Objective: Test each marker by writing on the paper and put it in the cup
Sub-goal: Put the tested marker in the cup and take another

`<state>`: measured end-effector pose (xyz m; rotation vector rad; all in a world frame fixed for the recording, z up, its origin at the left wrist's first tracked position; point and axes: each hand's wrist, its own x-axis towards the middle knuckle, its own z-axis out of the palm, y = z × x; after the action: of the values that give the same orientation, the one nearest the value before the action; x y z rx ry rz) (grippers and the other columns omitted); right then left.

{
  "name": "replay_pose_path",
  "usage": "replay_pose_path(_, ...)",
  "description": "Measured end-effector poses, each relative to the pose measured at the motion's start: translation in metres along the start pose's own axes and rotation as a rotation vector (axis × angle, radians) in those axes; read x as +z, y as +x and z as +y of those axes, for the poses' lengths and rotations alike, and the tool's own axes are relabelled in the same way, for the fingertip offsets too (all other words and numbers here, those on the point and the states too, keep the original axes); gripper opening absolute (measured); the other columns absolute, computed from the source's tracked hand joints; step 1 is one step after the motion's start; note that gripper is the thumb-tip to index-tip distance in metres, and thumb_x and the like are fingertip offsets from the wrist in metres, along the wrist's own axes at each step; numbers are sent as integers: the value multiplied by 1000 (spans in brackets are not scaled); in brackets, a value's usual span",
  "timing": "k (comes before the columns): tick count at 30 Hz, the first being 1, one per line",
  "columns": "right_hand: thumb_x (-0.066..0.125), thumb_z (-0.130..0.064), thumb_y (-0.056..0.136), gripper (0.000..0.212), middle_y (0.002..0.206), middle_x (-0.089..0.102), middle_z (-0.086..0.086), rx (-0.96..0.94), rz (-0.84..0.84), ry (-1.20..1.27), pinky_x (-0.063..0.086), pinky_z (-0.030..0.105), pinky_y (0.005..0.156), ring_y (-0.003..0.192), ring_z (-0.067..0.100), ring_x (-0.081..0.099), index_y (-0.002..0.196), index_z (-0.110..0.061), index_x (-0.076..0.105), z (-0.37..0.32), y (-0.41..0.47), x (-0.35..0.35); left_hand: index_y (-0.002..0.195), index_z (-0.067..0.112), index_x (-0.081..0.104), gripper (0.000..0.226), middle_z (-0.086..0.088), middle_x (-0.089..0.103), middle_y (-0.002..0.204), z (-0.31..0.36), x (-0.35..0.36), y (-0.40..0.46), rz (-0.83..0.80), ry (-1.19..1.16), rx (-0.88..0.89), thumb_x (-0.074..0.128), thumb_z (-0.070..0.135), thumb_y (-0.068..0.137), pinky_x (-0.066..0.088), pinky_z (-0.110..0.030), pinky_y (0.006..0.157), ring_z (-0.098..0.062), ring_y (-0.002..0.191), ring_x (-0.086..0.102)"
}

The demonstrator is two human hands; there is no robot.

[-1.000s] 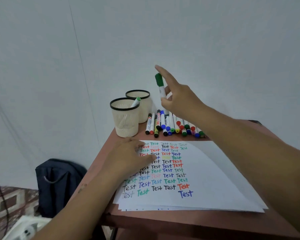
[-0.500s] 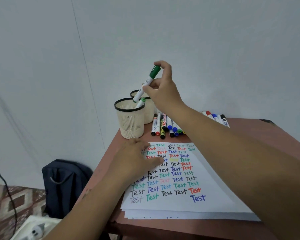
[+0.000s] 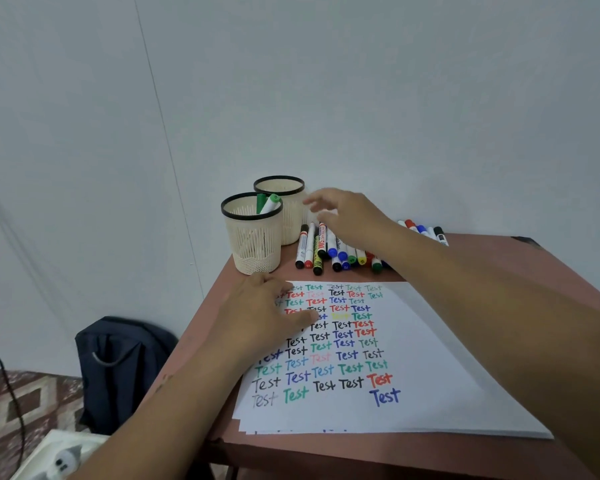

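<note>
Head view: half a second ago the right hand (image 3: pixel 349 216) pinched a green marker above the front cup (image 3: pixel 252 233); now that hand holds nothing, its fingers spread and relaxed, blurred with motion, hovering just above the near end of the row of markers (image 3: pixel 329 249) lying on the table (image 3: pixel 548 271). Two green-capped markers (image 3: pixel 267 203) now stand in the front cup, just left of the right hand, where only one showed a second ago. So the green marker has been dropped in, and that marker's turn looks finished.

The rear cup (image 3: pixel 279 192) stands touching or just behind the front one; whether anything is in it cannot be told.

The left hand (image 3: pixel 271 317) has stayed where it was, lying flat with fingers straight on the upper left part of the paper (image 3: pixel 430 375), pinning the stack. The sheet is covered with rows of the word "Test" in several colours, the nearest a blue one below the right forearm.

A few more markers (image 3: pixel 426 230) lie beyond the right forearm, toward the far edge of the table.

Judging by the hand's place, the next step is probably to pick another marker from the row beneath it; many remain untested, so the task is far from done.
</note>
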<state>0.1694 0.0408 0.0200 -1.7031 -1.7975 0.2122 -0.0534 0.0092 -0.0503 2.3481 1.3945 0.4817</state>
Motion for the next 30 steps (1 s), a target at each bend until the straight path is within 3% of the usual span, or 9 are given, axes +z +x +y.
replay_pose_path(3,58,-17,104,35,145,59,-3,22,-168,-225,49,25,78,96,11,62,131,-38,67,19,-7,0,141,37,52,81,14,42,144,0,0,0,0,9,-2,62,80,73,41,-38,108,-10,132,39)
replay_pose_path(7,66,-40,98,35,141,61,-4,3,-272,-376,50,38,101,124,17,57,133,-44,65,30,-5,10,141,36,53,82,13,43,144,0,0,0,5,8,-4,63,80,73,41,-38,108,-10,131,40)
replay_pose_path(11,61,-46,100,43,143,59,-8,-70,-287,-569,47,47,105,137,22,42,142,-41,59,28,-4,16,140,36,54,82,13,44,143,0,0,0,10,7,-6,63,80,72,42,-39,108,-11,130,41)
replay_pose_path(16,55,-35,101,27,112,69,-2,-204,-247,-721,56,46,87,115,22,55,124,-32,70,23,-8,20,138,37,55,80,14,44,141,0,0,1,12,-9,-13,64,80,71,43,-39,107,-10,129,42)
replay_pose_path(22,43,-31,107,27,93,59,-1,-302,-97,-745,54,39,75,104,19,54,117,-19,64,19,-21,12,134,37,57,76,13,46,138,1,-1,0,21,-12,-12,65,80,71,43,-38,104,-10,126,44)
replay_pose_path(25,47,-22,104,30,94,65,5,-313,115,-604,54,41,71,102,23,57,127,-15,65,28,-33,2,137,35,53,75,12,47,138,3,-1,-3,45,-40,-2,63,78,75,43,-38,104,-10,126,45)
replay_pose_path(27,52,-18,98,31,89,67,5,-286,277,-416,54,41,70,95,22,59,124,-13,69,28,-46,-6,142,34,47,78,10,46,142,5,-1,-6,97,-75,20,61,77,78,42,-38,106,-11,130,43)
replay_pose_path(30,53,-20,91,33,88,71,-3,-201,427,-78,54,28,76,83,11,60,115,-13,74,15,-71,-16,148,34,36,83,10,40,151,8,0,-10,176,-73,84,61,74,80,34,-35,112,-11,138,35)
